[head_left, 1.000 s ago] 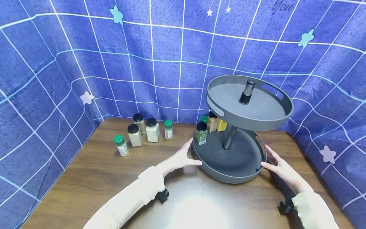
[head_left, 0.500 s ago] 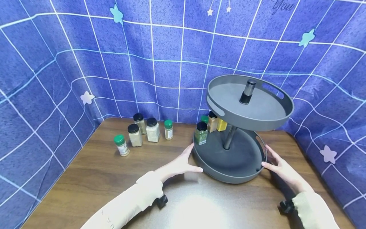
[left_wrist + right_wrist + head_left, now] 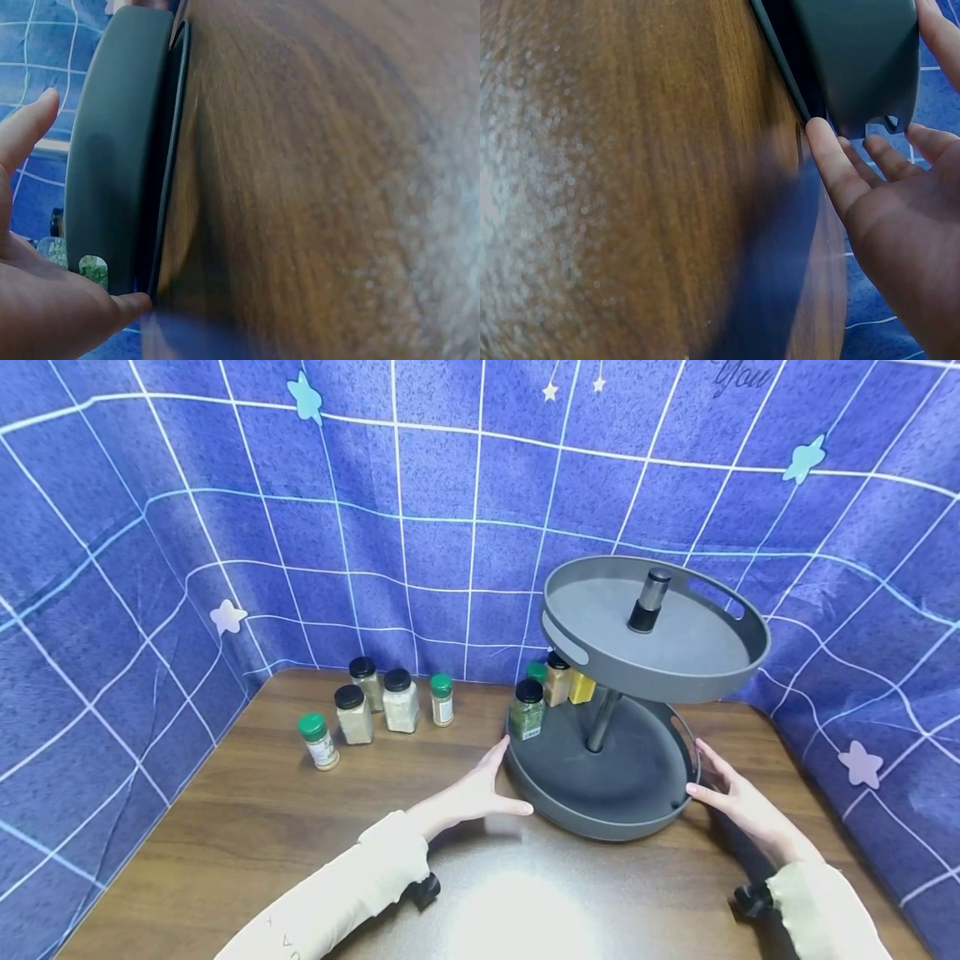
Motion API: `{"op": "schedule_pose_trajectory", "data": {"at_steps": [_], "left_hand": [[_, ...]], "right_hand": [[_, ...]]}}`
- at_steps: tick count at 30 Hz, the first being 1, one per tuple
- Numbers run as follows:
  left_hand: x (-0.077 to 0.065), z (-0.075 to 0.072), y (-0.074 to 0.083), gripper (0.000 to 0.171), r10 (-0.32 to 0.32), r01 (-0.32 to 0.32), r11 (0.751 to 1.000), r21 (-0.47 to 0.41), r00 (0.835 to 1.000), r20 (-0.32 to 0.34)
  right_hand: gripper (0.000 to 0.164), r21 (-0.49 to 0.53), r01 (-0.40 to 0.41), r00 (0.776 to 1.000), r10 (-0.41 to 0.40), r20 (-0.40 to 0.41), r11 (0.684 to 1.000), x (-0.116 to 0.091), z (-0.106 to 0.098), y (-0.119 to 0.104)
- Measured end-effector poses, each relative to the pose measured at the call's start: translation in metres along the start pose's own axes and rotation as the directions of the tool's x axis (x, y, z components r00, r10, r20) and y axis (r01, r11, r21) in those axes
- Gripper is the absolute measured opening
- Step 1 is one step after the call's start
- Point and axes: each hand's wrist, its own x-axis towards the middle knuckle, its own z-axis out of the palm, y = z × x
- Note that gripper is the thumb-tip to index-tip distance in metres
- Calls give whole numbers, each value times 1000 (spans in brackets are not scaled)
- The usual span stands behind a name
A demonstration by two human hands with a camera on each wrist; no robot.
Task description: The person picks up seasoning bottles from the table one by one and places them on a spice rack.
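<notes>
A two-tier grey turntable stands at the right of the wooden table. Its upper tray sits on a post above the lower one. My left hand is at the lower tray's left side, fingers extended, thumb spread off toward the front. On the right, my right hand touches that tray's side with loosely spread fingers, near its handle slot. In the right wrist view these fingers reach the tray's base. A jar of green herbs, a tan jar, a yellow container and a green-lidded bottle stand on the lower tray's back left.
Several spice jars stand at the table's back left: a green-lidded bottle, black-lidded jars such as the white one, and another green-lidded bottle. A blue gridded cloth hangs behind and at both sides.
My left hand has shifted slightly down toward the front along the tray's side. The turntable, the jars and my right hand look unmoved.
</notes>
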Motion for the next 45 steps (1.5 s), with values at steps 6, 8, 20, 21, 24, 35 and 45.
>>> {"op": "schedule_pose_trajectory", "data": {"at_steps": [6,8,20,21,24,35,45], "left_hand": [[2,-1,0,117,-12,12,1000,5,1000,-5],[2,-1,0,117,-11,11,1000,6,1000,-8],[6,-1,-1,117,-16,16,1000,-16,1000,-18],[7,-1,-1,117,-16,15,1000,-18,1000,-20],[8,-2,-1,117,-17,17,1000,-22,1000,-25],[17,-5,-1,117,-26,26,999,-21,999,-35],[28,-8,-7,119,-16,15,1000,-20,999,-46]], "right_hand": [[77,-13,3,1000,-3,-5,1000,0,1,1],[77,-19,4,1000,-4,-10,1000,0,1,1],[77,-28,5,1000,-5,-19,1000,-1,1,1],[77,-26,4,1000,-4,-17,1000,-1,1,1],[77,-18,2,1000,-3,-11,1000,0,1,2],[77,12,3,1000,-3,-2,1000,0,0,1],[76,-20,26,1000,-26,-15,999,0,1,3]]}}
